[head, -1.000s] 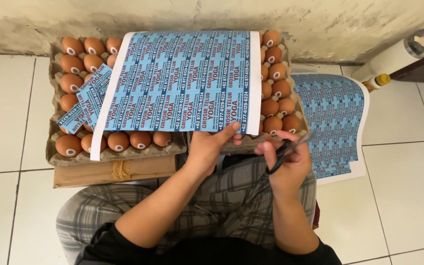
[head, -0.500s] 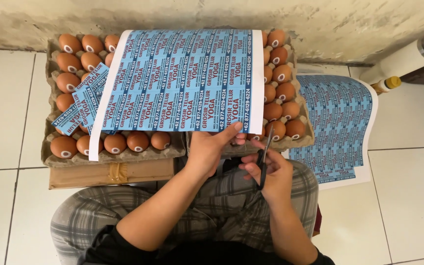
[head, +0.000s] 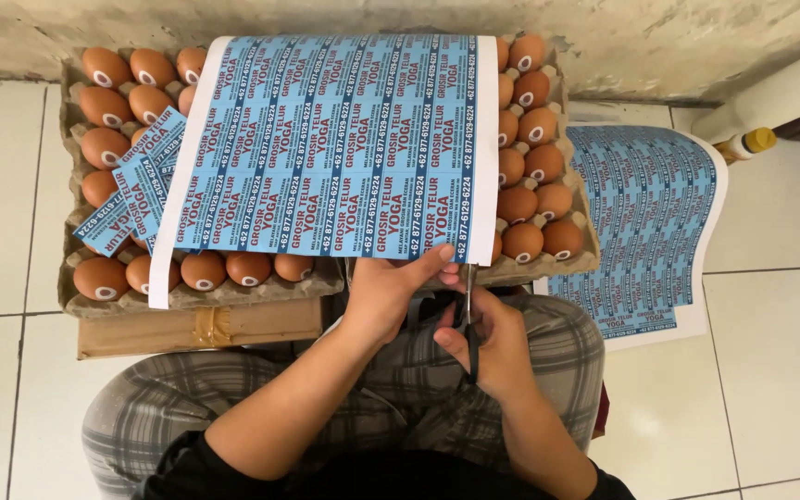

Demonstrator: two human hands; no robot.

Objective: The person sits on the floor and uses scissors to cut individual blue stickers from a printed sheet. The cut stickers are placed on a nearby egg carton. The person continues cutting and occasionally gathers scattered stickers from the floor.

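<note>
1. The sheet of blue printed labels (head: 326,148) lies spread over two trays of brown eggs (head: 131,176), its near edge hanging just past the trays toward the person's lap. Since it rests on rounded eggs rather than a flat board, I judge it could buckle or slide as it is cut, sending the cut off the line between label columns.

2. The left hand (head: 391,292) pinches the sheet's near edge, thumb on top and fingers beneath, close to the right-hand white margin. The thumb lies just beside the blades, so a hurried snip could nick it.

3. The right hand (head: 493,338) is closed through the handles of the dark scissors (head: 469,315), blades pointing away and meeting the sheet's near edge, standing nearly shut. If they enter at a slant, the strip would likely come out crooked and spoil a row of labels.

4. The eggs on the right tray (head: 534,176) sit directly under the cutting line. Pressing down with hand or scissor tips could crack one, as I see it.

5. Loose cut label strips (head: 136,190) lie on the left tray's eggs, partly under the sheet. A tug on the sheet might drag them off.

6. A second printed sheet (head: 650,231) lies on the tiled floor (head: 770,352) to the right, near a small yellow-capped bottle (head: 747,143). A knocked bottle could soil it.
</note>
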